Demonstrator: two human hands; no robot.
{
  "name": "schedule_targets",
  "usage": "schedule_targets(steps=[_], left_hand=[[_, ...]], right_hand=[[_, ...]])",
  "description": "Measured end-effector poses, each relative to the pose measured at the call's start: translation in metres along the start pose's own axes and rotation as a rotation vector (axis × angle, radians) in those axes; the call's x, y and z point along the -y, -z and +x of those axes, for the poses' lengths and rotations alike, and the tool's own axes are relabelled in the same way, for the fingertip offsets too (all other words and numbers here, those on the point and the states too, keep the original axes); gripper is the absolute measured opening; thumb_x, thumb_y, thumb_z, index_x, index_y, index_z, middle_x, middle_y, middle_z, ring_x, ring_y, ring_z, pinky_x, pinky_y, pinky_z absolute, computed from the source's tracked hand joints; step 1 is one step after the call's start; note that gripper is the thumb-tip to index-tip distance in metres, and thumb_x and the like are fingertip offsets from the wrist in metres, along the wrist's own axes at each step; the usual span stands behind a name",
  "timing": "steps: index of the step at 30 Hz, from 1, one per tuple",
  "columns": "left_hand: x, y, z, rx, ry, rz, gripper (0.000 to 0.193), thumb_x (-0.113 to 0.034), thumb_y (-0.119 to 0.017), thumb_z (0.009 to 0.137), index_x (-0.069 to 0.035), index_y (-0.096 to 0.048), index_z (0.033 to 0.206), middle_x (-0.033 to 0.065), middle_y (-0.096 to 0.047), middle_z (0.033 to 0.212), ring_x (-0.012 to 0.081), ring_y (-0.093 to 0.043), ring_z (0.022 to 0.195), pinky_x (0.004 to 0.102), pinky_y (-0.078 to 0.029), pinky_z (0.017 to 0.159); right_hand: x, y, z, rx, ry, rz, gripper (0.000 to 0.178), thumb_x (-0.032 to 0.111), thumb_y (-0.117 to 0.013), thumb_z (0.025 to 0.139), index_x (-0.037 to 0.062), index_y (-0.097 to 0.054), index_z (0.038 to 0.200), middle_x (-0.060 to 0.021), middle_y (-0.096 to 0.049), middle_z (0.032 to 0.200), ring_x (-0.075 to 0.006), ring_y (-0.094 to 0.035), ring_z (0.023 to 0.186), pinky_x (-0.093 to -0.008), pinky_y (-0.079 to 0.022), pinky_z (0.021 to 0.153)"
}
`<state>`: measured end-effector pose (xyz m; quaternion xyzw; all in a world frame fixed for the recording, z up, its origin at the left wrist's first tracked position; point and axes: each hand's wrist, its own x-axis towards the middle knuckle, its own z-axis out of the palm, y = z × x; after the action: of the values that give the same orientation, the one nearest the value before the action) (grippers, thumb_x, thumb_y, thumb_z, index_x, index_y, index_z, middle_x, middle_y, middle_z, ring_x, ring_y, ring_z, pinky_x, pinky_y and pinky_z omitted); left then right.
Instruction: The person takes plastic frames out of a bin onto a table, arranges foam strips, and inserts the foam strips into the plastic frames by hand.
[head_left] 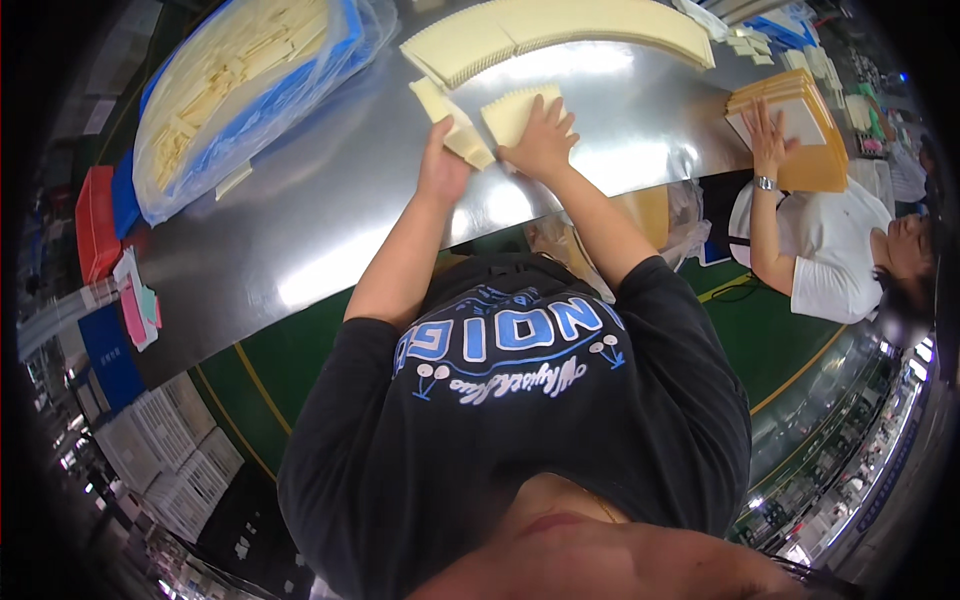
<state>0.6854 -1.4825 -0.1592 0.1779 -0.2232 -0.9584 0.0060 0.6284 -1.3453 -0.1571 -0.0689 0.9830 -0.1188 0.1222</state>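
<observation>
My left hand point(445, 165) grips a narrow bundle of thin cream-coloured pieces point(453, 122), tilted on its edge, with the thumb along its left side and the other fingers mostly hidden. Just to the right, my right hand point(543, 142) is around a second, wider stack of cream pieces point(508, 112), thumb at the near edge and fingers spread over its right side. A small gap separates the two bundles. Beyond them, a long curved row of the same cream pieces point(600, 30) lies overlapped on the metal table point(330, 180). What the pieces are exactly, I cannot make out.
Left on the table, a blue bin point(145, 190) lined with clear plastic holds many loose cream pieces. A red bin point(97, 225) stands beyond the table's left end. At right, a co-worker's hand point(768, 140) rests on a stack of tan sheets point(820, 165).
</observation>
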Motion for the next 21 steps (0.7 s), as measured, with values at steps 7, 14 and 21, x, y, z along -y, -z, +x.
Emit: schedule_targets(steps=[7,14,21], left_hand=[[-0.003,0.012,-0.004,0.189,0.160,-0.071,0.053,-0.022,-0.050,0.078,-0.001,-0.031,0.123,0.0129,-0.042,0.122,0.0268,-0.039,0.113,0.0400,-0.028,0.097],[-0.002,0.023,-0.005,0.188,0.180,-0.004,0.059,-0.022,-0.051,0.074,-0.002,-0.030,0.126,0.0119,-0.039,0.126,0.0273,-0.035,0.117,0.0412,-0.023,0.100],[-0.018,0.042,-0.012,0.229,0.095,-0.092,0.065,-0.020,-0.053,0.069,-0.004,-0.029,0.127,0.0106,-0.037,0.128,0.0256,-0.032,0.120,0.0387,-0.020,0.101]], right_hand=[[-0.025,-0.009,0.004,-0.186,0.023,0.284,0.095,0.039,-0.069,0.059,-0.0027,-0.017,0.127,-0.0291,-0.021,0.127,-0.0443,-0.026,0.114,-0.0502,-0.026,0.092],[-0.050,-0.020,0.025,-0.197,-0.160,0.359,0.046,0.029,-0.062,0.068,-0.0060,-0.050,0.095,-0.0226,-0.051,0.092,-0.0316,-0.049,0.090,-0.0381,-0.040,0.078],[-0.037,-0.006,0.014,0.067,-0.276,1.399,0.027,0.020,-0.044,0.082,-0.0035,-0.048,0.094,-0.0154,-0.055,0.090,-0.0229,-0.055,0.081,-0.0319,-0.044,0.072]])
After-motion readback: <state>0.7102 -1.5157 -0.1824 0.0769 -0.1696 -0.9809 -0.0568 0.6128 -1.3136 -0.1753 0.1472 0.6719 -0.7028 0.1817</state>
